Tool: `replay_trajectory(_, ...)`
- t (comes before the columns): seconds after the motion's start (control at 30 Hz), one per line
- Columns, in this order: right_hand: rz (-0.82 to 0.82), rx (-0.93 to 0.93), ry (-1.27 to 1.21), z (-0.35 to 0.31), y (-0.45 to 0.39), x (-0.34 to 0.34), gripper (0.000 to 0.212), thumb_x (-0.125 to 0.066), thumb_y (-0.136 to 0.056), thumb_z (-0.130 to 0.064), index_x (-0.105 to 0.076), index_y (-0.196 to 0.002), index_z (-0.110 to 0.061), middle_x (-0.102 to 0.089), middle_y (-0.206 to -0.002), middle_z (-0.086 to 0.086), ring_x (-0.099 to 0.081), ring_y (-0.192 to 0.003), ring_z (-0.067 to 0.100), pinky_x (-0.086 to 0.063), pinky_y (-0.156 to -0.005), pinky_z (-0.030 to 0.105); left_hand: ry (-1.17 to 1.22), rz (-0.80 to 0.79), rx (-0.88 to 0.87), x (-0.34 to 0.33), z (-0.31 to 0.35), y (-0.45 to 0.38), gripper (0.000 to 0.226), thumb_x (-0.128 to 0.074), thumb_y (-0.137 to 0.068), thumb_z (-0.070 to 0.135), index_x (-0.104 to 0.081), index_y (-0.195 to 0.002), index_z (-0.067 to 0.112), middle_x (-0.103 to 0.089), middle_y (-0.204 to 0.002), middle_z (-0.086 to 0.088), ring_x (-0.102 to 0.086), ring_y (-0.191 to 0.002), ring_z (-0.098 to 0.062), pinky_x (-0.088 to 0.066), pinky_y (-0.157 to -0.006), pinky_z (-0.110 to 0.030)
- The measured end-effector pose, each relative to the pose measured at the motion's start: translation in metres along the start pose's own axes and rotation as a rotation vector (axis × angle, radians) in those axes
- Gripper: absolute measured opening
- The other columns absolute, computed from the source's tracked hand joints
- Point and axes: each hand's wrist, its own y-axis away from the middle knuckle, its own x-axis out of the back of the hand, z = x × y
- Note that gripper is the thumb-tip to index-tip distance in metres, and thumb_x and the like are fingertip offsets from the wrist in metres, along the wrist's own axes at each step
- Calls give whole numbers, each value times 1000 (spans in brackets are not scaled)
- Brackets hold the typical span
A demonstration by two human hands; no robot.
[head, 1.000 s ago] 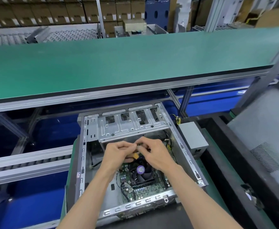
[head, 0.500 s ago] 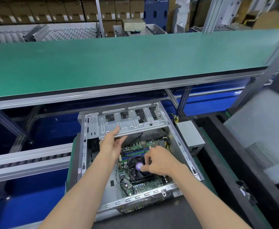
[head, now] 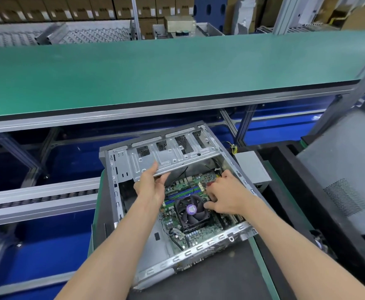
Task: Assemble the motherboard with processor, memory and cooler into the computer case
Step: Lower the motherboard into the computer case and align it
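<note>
A green bench (head: 155, 68) spans the far side. Near it, the open case (head: 116, 191) lies on its side. The motherboard (head: 201, 233) sits inside, with the cooler (head: 191, 211) on it. The left hand (head: 151, 187) grips the near edge of the drive bracket (head: 166, 156). The right hand (head: 227, 197), fingers curled, reaches onto the board right of the cooler; whether it holds anything is unclear.

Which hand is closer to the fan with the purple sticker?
Right. The right hand rests right beside the cooler fan, thumb almost at its edge. The left hand is farther up, gripping the metal drive bracket.
</note>
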Motion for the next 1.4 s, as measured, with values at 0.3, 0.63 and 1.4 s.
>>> replay_trajectory(0.3, -5, 235, 148, 25, -7, 8, 42, -41, -104, -49, -50, -76, -20, -54, -73, -6, -43, -75, 17, -29, -102, 36, 162, 97, 24, 23, -12, 30, 71, -70, -90, 1, -33, -150, 8, -56, -133, -15, -67, -106, -27, -56, -95, -47)
replay_trajectory(0.63, -61, 438, 338, 38, -34, 6, 49, -27, -109, -46, -66, -110, -17, -68, -103, 0, -57, -99, 21, -32, -107, 38, 347, 190, -14, 46, -27, 59, 75, -71, -90, 6, -30, -152, 13, -47, -142, -8, -56, -125, -27, -62, -81, -38)
replay_trajectory(1.4, 120, -168, -901, -7, -7, 10, 25, -65, -98, -21, -72, -76, -9, -70, -67, -7, -61, -60, 1, -41, -62, 12, -816, -475, 68, 13, -55, 32, 34, -52, -100, 1, -81, -84, 9, -77, -90, -13, -69, -76, -13, -54, -70, -19)
